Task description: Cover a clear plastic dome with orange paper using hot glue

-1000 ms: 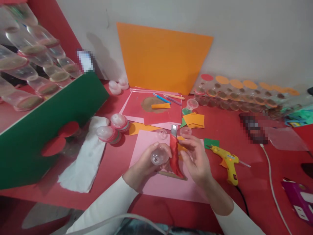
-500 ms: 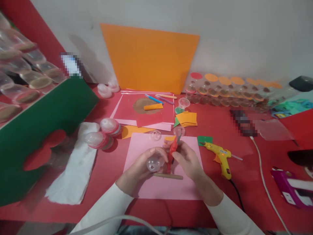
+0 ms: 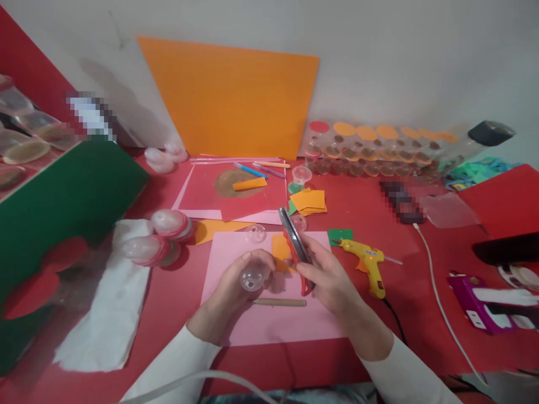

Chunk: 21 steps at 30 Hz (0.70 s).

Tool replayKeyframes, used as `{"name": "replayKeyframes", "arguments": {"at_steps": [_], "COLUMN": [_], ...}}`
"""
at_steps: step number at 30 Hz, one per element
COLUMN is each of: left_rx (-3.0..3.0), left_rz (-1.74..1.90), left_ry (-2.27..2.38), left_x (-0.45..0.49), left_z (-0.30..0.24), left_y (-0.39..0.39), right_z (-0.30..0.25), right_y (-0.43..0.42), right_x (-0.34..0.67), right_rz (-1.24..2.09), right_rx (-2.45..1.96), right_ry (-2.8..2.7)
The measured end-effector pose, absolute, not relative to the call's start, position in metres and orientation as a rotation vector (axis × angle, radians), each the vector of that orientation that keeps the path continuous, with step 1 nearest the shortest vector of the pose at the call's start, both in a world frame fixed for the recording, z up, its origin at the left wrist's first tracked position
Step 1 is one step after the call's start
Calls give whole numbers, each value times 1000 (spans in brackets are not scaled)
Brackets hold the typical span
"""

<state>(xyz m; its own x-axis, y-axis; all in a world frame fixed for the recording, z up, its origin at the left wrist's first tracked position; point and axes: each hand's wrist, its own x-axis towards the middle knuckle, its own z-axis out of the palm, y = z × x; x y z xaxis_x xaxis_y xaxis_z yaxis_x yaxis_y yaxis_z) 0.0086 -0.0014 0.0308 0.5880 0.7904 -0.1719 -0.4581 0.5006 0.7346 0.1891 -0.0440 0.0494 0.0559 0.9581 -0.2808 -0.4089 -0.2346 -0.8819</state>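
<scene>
Now, largest first. Red table (image 3: 379, 314): the view sits further right across it than a second ago, so everything reads shifted left. The orange sheet (image 3: 236, 101) leans on the wall and the green board (image 3: 63, 202) stands at the left; neither has been touched. The pink sheet (image 3: 236, 331) lies flat under both hands, in the same place.

Left hand (image 3: 229, 289): resting on the pink sheet, fingers curled close round the clear dome (image 3: 251, 277), grip as before. The dome is held just above the sheet, open side facing the camera.

Right hand (image 3: 330, 278): fingers closed round the handle of the cutter (image 3: 297, 247). This is the change. Half a second ago the cutter was close against the dome; it now lies back across the palm with its tip pointing up and left, apart from the dome. An orange scrap (image 3: 280, 246) shows between the two.

Judgement: no blade contact at this instant. It looks like a re-grip or a check between passes.

The glue gun (image 3: 366, 264) lies idle to the right. The stick (image 3: 280, 302) lies on the pink sheet just below the hands.
</scene>
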Motion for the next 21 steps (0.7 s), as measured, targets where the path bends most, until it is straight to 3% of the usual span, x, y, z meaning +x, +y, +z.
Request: {"name": "replayKeyframes", "arguments": {"at_steps": [8,21], "left_rx": [607,470], "left_rz": [804,1210], "left_ry": [594,767], "left_x": [11,7], "left_z": [35,42], "left_y": [1,9], "right_z": [36,25], "right_y": [-46,-56], "right_x": [188,193], "right_rz": [1632,1641], "right_rx": [-1005,-1100], "right_ry": [-668,-838]}}
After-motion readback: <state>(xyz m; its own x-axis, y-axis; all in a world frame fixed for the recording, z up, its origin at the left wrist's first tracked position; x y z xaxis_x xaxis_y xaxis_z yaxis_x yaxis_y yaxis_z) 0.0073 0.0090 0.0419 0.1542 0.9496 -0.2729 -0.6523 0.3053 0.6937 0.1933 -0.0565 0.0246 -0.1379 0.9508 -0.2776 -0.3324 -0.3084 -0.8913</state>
